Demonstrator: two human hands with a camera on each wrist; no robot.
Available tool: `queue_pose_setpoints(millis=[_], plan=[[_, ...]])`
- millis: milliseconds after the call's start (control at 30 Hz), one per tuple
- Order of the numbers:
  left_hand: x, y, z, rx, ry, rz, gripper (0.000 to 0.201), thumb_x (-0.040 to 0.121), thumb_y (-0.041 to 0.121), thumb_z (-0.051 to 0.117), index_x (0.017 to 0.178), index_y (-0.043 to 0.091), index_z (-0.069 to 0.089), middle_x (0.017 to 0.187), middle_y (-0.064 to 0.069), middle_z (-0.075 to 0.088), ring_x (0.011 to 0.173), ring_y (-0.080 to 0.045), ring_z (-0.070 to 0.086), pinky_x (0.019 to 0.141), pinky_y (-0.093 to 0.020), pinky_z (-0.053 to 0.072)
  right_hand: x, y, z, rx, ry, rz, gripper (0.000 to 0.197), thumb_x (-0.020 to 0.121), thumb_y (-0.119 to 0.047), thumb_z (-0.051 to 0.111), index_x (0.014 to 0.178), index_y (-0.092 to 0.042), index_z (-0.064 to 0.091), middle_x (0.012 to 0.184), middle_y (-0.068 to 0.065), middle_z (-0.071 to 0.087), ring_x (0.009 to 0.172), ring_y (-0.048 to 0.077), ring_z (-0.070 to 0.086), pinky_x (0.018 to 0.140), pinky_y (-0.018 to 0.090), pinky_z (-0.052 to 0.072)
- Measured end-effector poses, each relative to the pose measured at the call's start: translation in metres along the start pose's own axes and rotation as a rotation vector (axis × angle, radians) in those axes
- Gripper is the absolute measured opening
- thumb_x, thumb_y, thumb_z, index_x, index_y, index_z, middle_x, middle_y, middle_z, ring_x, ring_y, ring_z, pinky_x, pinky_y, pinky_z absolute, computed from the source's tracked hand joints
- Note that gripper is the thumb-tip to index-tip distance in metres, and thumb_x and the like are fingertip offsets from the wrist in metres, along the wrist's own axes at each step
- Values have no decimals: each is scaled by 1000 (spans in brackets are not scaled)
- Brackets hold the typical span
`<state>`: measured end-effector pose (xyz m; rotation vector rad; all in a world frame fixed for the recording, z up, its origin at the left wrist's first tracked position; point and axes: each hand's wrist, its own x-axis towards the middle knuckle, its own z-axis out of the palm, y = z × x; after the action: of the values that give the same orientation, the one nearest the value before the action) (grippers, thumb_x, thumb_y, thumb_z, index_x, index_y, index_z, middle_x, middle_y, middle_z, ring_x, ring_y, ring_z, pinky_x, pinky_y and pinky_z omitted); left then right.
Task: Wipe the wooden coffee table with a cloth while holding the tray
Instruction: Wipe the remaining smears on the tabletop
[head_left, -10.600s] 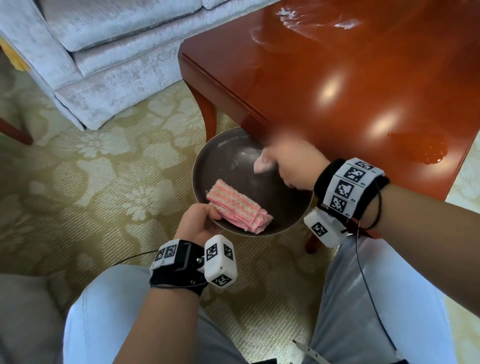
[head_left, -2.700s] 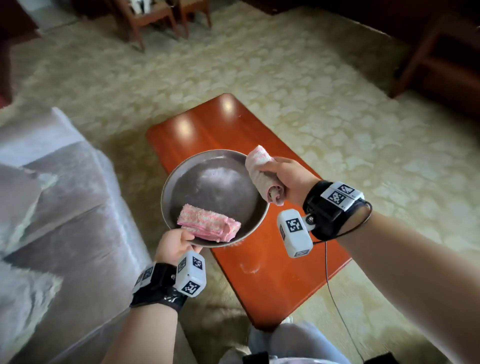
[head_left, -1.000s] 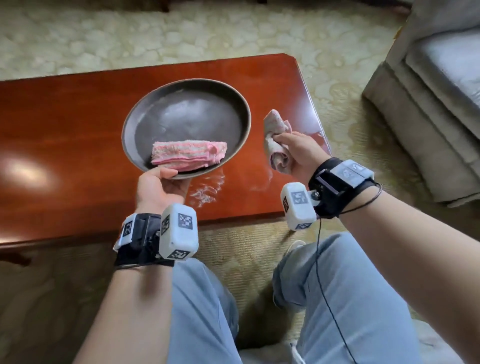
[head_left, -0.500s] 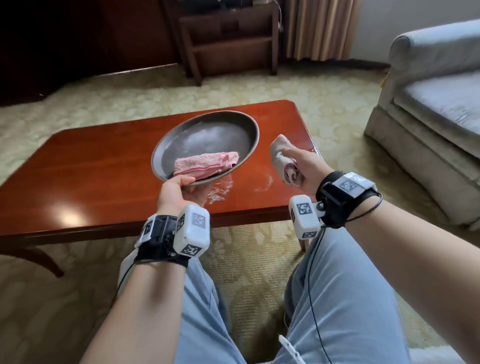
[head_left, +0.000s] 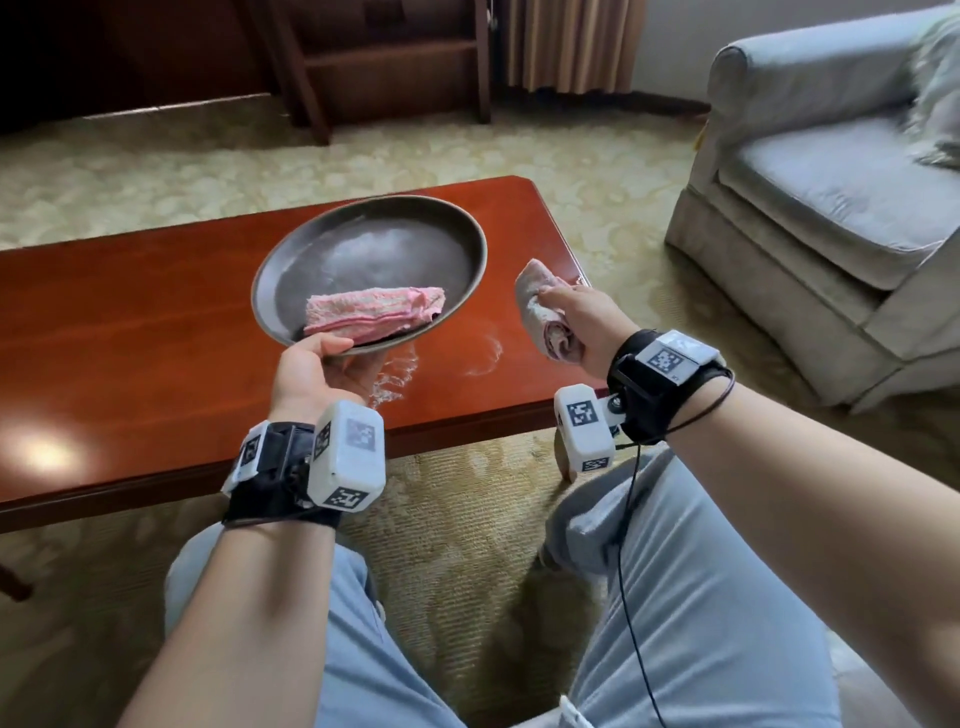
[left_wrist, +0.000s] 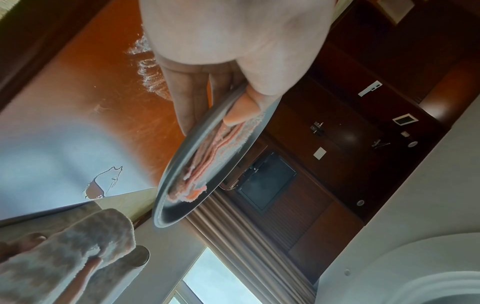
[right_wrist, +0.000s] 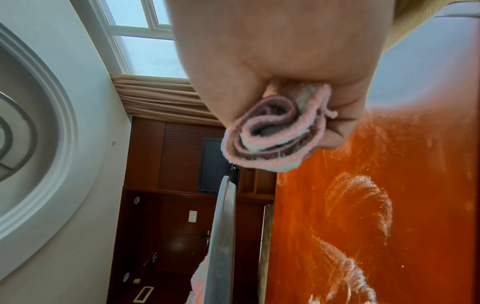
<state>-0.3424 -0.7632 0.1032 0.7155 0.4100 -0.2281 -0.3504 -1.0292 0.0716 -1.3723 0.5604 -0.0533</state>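
Observation:
My left hand (head_left: 324, 364) grips the near rim of a round grey metal tray (head_left: 374, 249), thumb on top, fingers under it (left_wrist: 192, 98), and holds it above the red-brown wooden coffee table (head_left: 130, 338). A folded pink cloth (head_left: 374, 312) lies in the tray (left_wrist: 207, 164) near my thumb. My right hand (head_left: 571, 317) holds a rolled pale pink and grey cloth (head_left: 540, 317) above the table's right end, clear of the surface. The roll's end (right_wrist: 272, 139) sticks out of my fist. White smears (head_left: 483, 358) mark the tabletop (right_wrist: 363, 205) between both hands.
A pale grey armchair (head_left: 831, 218) stands right of the table. Dark wooden furniture (head_left: 384, 62) and curtains line the far wall. Patterned carpet (head_left: 467, 509) lies around the table. My knees in light blue trousers (head_left: 675, 597) are just before the table's near edge.
I have walked round from the table's end to its long side, carrying tray and cloth. Over the last second the view rose; both hands stay over the right end, cloth lifted off the wood.

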Motion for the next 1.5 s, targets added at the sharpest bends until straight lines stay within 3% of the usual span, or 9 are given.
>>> queue_pose_setpoints(millis=[100,200,533,700,833,900,1100,1333,1500], plan=[[25,-5,2,-3,10,-33,43,65,-12,43,103,-1,60,107,-19,72,99,-37,72,78,-47,61,16,4,-2,-79,32,2,18,87,-19,65,101,-10,58,97,17,68,78,27,67,71,35,54],[50,-5,4,-13,5,-64,51,60,-11,43,108,-1,58,116,-20,68,96,-40,72,68,-47,62,40,11,-5,-113,85,7,24,90,-14,61,112,-5,57,96,15,65,75,25,64,67,31,51],[135,-3,10,-20,42,-131,58,57,-11,46,112,2,57,135,-17,60,113,-36,66,87,-47,59,80,23,-16,-351,268,-50,13,87,0,55,89,-13,54,87,7,61,69,13,56,62,24,47],[164,0,5,-17,-1,-168,54,57,-9,46,109,3,56,124,-17,65,113,-34,66,88,-44,59,88,34,-15,-444,328,-49,28,87,1,56,112,-10,50,86,5,59,61,9,54,45,13,44],[179,4,-6,30,-53,-183,55,57,-7,45,110,1,58,115,-18,67,111,-37,67,85,-42,60,93,49,-10,-545,344,-30,24,88,2,53,107,-11,47,84,9,55,52,11,50,38,17,40],[184,8,-13,36,-61,-186,58,57,-6,45,114,0,57,118,-19,66,113,-38,66,86,-42,60,94,54,-9,-604,340,-17,22,89,0,51,106,-13,46,83,8,56,54,12,51,41,16,40],[193,15,-25,32,-91,-184,59,57,-6,46,115,1,53,120,-20,62,119,-40,62,92,-45,57,104,59,-16,-1035,395,-45,31,89,-23,56,117,-15,46,110,7,60,96,25,57,84,33,47],[196,19,-39,43,-97,-190,58,57,-6,45,114,-1,54,119,-20,62,121,-40,60,96,-46,55,108,67,-19,-1572,426,-98,36,88,-12,57,121,-18,43,119,12,45,104,35,57,71,38,39],[200,20,-39,60,-87,-182,52,55,-6,46,106,3,52,113,-17,56,124,-39,58,94,-47,56,108,74,-13,-1629,351,-97,33,89,-9,50,121,-16,46,121,12,47,111,33,53,73,37,36]])
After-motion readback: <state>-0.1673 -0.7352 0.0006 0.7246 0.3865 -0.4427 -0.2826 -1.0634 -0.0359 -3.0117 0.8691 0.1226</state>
